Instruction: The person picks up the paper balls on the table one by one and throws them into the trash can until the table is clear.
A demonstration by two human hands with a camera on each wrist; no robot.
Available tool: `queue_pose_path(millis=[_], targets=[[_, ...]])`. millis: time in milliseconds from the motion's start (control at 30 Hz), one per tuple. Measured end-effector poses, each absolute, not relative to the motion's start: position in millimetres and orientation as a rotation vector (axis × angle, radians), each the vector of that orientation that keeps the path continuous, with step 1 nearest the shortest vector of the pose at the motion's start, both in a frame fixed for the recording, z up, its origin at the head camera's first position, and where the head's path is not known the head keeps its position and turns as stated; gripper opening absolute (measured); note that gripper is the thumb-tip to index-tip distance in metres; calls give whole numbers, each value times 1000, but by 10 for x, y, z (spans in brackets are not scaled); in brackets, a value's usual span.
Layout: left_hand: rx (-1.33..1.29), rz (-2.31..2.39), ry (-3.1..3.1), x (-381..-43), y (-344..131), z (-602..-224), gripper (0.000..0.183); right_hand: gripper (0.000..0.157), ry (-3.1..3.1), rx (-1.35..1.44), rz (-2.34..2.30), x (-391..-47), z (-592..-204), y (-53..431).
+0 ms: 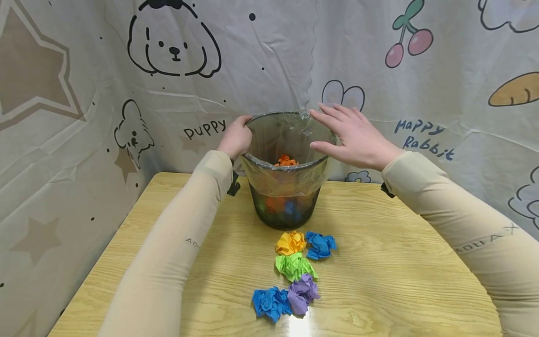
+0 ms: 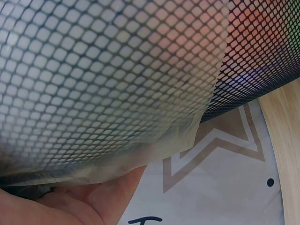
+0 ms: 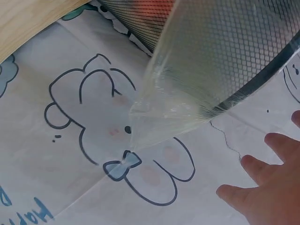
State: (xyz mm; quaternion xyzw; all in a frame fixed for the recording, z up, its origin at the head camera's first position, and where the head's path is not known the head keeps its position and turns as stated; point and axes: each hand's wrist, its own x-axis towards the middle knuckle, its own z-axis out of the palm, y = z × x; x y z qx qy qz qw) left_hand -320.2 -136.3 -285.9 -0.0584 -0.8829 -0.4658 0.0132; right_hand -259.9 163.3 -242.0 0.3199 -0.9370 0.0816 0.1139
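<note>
A black mesh wastebasket stands near the back of the table, its rim covered by a clear plastic liner folded down outside. Crumpled orange paper shows inside, and red and blue shapes show through the mesh. My left hand grips the rim at its left side; in the left wrist view its fingers lie against the liner's edge. At the right side my right hand is spread with straight fingers beside the rim. The right wrist view shows its fingertips apart from the liner, which juts out loosely there.
In front of the basket lie crumpled paper balls: yellow, blue, green, purple and another blue one. They rest on a wooden table. A printed curtain hangs behind and to the left.
</note>
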Motion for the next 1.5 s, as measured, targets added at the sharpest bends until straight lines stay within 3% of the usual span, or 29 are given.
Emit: queue_pose_path(millis=[600, 1033, 1500], targets=[[-171, -1443, -2751, -3234, -1359, -2900, 57, 80, -2608, 1099, 170, -2083, -2823, 1946], [-182, -1450, -2743, -3207, -1357, -2879, 55, 56, -2376, 1409, 196, -1782, -3210, 1969], [-188, -1439, -2755, -3213, -1361, -2866, 56, 66, -2745, 1366, 118, -1778, -3961, 1879]])
